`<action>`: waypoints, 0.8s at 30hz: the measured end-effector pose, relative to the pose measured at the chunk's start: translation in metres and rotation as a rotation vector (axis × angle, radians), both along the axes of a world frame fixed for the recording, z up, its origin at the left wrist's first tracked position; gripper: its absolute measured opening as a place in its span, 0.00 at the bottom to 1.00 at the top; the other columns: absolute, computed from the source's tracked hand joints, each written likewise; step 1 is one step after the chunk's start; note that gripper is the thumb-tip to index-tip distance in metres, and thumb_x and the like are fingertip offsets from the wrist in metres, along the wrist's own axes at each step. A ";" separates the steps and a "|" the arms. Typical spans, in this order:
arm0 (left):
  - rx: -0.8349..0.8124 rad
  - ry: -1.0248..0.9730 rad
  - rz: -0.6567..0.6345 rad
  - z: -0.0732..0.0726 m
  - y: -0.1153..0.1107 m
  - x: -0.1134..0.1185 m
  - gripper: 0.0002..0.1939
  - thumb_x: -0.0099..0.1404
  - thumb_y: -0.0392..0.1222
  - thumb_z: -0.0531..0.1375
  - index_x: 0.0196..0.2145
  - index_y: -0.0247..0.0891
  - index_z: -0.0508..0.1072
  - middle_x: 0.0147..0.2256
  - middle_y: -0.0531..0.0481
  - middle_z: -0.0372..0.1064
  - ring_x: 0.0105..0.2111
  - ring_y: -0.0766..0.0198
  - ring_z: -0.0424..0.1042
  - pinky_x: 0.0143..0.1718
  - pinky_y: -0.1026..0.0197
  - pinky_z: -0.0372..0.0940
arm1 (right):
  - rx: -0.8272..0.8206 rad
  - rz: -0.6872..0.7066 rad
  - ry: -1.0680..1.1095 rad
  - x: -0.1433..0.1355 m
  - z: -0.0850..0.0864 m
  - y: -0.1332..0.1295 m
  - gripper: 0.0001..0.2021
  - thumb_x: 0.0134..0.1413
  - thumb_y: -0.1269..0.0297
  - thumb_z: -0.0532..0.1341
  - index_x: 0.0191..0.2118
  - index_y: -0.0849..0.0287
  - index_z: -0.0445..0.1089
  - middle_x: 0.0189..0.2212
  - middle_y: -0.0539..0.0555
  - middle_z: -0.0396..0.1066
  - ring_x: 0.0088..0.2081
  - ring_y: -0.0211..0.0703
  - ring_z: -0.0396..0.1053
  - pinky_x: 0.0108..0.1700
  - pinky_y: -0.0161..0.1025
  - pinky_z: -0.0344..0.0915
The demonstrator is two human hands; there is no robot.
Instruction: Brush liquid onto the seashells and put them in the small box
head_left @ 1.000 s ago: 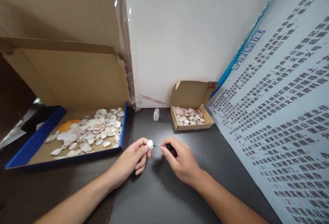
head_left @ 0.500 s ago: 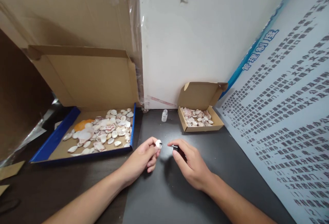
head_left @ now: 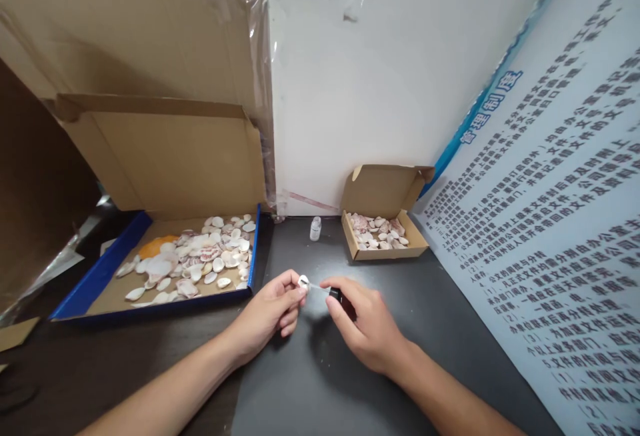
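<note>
Between the fingertips of my left hand (head_left: 277,304) is a small white shell (head_left: 303,281). My right hand (head_left: 364,319) is closed round a black cap (head_left: 335,295), from which a thin pale rod (head_left: 319,288) points left. The rod's dark tip lies at the shell; whether it touches the surface is too small to tell. Beyond my hands a small clear bottle (head_left: 315,229) with a white label stands upright on the dark table (head_left: 300,389), its top uncapped.
On the left lies an open blue-edged cardboard box (head_left: 254,249) with several shells and an orange one. A smaller open box (head_left: 389,254) of shells stands at the back right. A printed board (head_left: 565,223) leans along the right side, and a white panel (head_left: 320,89) rises behind.
The rod in my right hand now reaches the shell, where before there was a gap. The shell has tilted in my left fingers, and the whole view has shifted slightly.
</note>
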State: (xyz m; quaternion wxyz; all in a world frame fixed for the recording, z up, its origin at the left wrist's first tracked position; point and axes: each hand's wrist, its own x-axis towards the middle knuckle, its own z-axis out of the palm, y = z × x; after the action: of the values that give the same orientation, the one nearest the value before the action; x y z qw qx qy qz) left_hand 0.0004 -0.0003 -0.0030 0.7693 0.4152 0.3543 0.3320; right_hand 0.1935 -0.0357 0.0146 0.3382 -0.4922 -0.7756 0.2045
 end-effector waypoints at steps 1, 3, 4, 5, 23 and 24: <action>0.000 -0.003 0.006 0.000 0.000 0.000 0.15 0.61 0.47 0.62 0.31 0.38 0.60 0.25 0.60 0.59 0.15 0.79 0.48 0.16 0.72 0.49 | 0.010 -0.032 -0.004 0.000 0.000 0.000 0.11 0.63 0.64 0.53 0.46 0.58 0.69 0.30 0.52 0.73 0.26 0.38 0.66 0.30 0.34 0.60; 0.003 -0.005 0.011 0.001 0.000 0.001 0.15 0.60 0.48 0.63 0.31 0.38 0.60 0.25 0.60 0.58 0.15 0.79 0.48 0.16 0.72 0.49 | 0.024 -0.042 0.006 0.000 0.001 0.000 0.11 0.63 0.64 0.53 0.46 0.58 0.69 0.30 0.52 0.73 0.26 0.38 0.66 0.30 0.34 0.60; 0.005 -0.004 0.011 0.002 0.000 0.001 0.16 0.60 0.48 0.63 0.31 0.38 0.59 0.25 0.60 0.58 0.15 0.79 0.48 0.16 0.72 0.49 | 0.025 -0.014 0.009 0.000 0.001 0.000 0.11 0.62 0.64 0.53 0.46 0.58 0.69 0.30 0.52 0.73 0.25 0.37 0.66 0.30 0.34 0.60; 0.008 -0.002 0.012 0.002 0.000 0.001 0.16 0.60 0.48 0.63 0.31 0.38 0.59 0.24 0.60 0.57 0.15 0.79 0.48 0.16 0.72 0.49 | 0.026 0.014 0.009 0.000 0.001 0.000 0.11 0.62 0.65 0.53 0.46 0.58 0.69 0.30 0.52 0.73 0.25 0.37 0.66 0.30 0.34 0.60; 0.092 0.052 -0.035 0.001 -0.002 0.001 0.12 0.62 0.48 0.60 0.32 0.40 0.60 0.20 0.63 0.46 0.17 0.74 0.44 0.17 0.70 0.51 | 0.032 -0.001 0.061 -0.002 -0.003 0.001 0.09 0.60 0.67 0.55 0.43 0.58 0.69 0.29 0.50 0.71 0.24 0.36 0.65 0.28 0.33 0.59; 0.094 0.053 -0.033 0.001 -0.002 0.001 0.12 0.62 0.48 0.60 0.31 0.40 0.60 0.19 0.63 0.45 0.17 0.74 0.44 0.17 0.70 0.51 | 0.038 -0.032 0.061 -0.002 -0.003 0.001 0.09 0.60 0.67 0.55 0.43 0.58 0.69 0.28 0.50 0.70 0.24 0.36 0.65 0.28 0.33 0.59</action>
State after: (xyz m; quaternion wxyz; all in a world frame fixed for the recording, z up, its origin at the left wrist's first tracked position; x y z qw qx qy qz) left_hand 0.0013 -0.0019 -0.0024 0.7446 0.4654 0.3518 0.3243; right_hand 0.1915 -0.0349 0.0112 0.3742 -0.4915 -0.7608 0.1990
